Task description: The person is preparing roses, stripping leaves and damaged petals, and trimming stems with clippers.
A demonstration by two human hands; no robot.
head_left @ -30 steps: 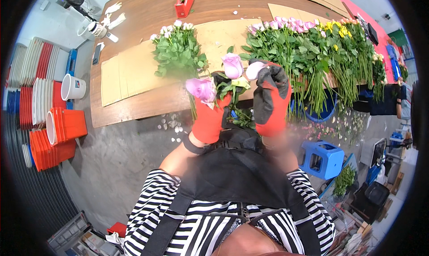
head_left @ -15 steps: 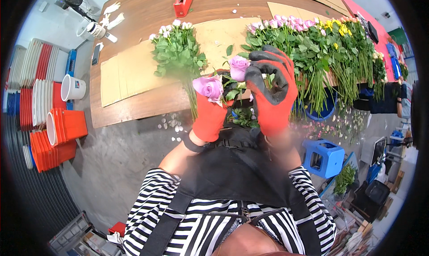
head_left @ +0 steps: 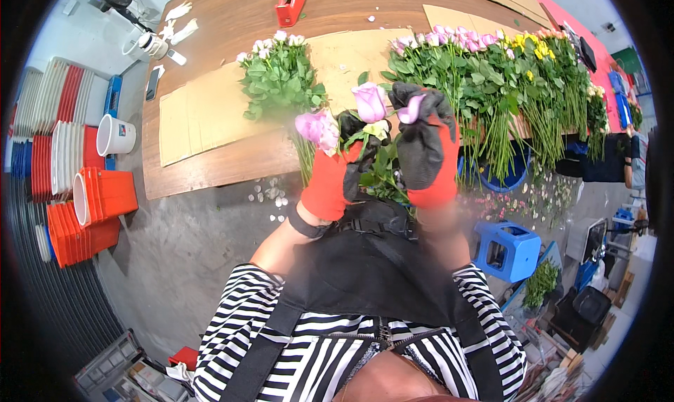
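Note:
My left hand (head_left: 337, 174), in a red work glove with black palm and fingers, is closed around the stems of pink-lilac roses. One rose bloom (head_left: 370, 102) stands upright above its fingers; another rose bloom (head_left: 319, 130) leans out on the left side. A paler greenish bloom (head_left: 377, 129) shows just below the upright one. My right hand (head_left: 430, 149), gloved alike, pinches a loose lilac petal (head_left: 412, 109) beside the upright rose, apart from it. Green leaves (head_left: 382, 174) hang between the two hands. The stems inside the left glove are mostly hidden.
Across the wooden table (head_left: 232, 167), cardboard (head_left: 196, 114) lies under a rose bunch (head_left: 277, 79). A long row of pink and yellow flowers (head_left: 484, 72) fills the right side. A blue stool (head_left: 507, 251), a blue tub (head_left: 505, 181) and fallen petals (head_left: 540, 205) are on the floor.
My right hand has drawn back from the upright rose, turned, and now holds a loose petal. The roses in my left hand have turned and tilted slightly.

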